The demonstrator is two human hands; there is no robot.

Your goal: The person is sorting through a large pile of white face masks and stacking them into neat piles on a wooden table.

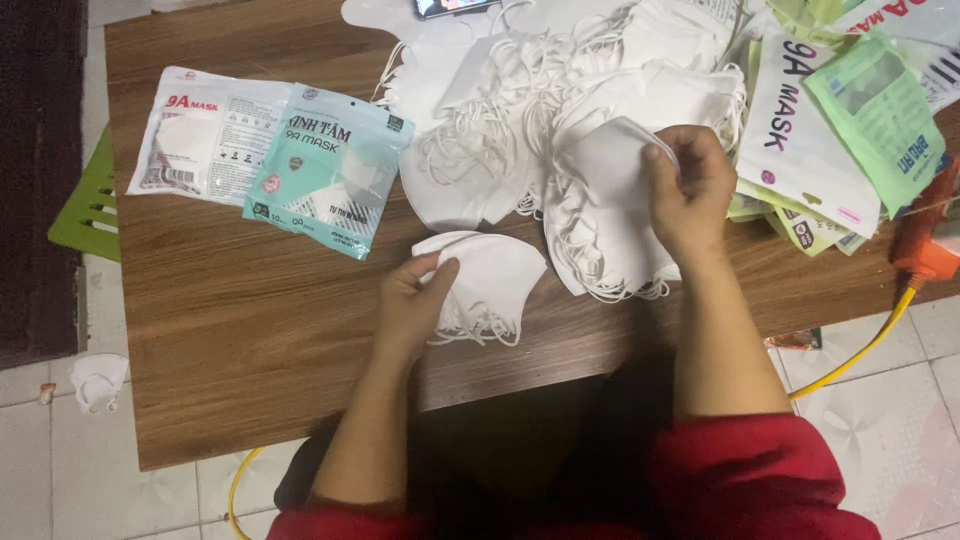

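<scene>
Two hands work over a brown wood-grain desk (250,330). The left hand (412,300) pinches a small stack of folded white fabric face masks (492,275) near the desk's front edge, thumb on top and fingers beneath, probably to keep the stack squared. The right hand (688,195) is raised a little farther back, thumb and fingertips pressed on the upper corner of a single white mask (605,165), lifting it off a loose heap of white masks with tangled ear loops (540,110) that covers the middle of the back edge; holding it by one corner seems to let it come free of the loops.

Toward the left edge lie two flat packages side by side: a white plastic mask pouch with red lettering (200,135) and, overlapping it, a teal plastic mask pouch (330,170) with a clear window. At the right edge, a fanned stack of flat white and light green pouches (840,130) rests within reach of the right hand. An orange tool with a yellow cable (925,245) sits at the right front corner.
</scene>
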